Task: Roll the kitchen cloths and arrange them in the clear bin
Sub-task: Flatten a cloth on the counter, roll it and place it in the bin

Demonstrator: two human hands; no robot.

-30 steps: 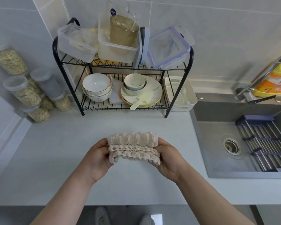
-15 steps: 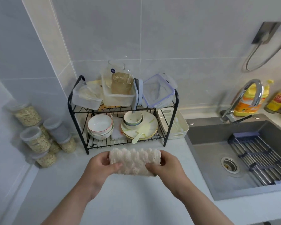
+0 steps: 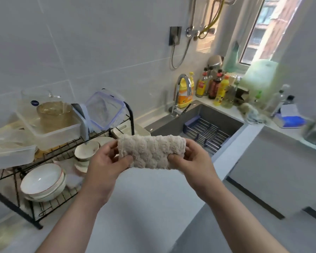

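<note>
Rolled cloth (image 3: 151, 152) is up in the air over the bench (image 3: 144, 201), btwn rack (image 3: 13, 181) & sink (image 3: 199, 114). Left hand (image 3: 106, 165) & right hand (image 3: 193, 161) each pinch one end. Looks soft, light, prob. unrolls easily; grip both ends, gentle squeeze.
</note>
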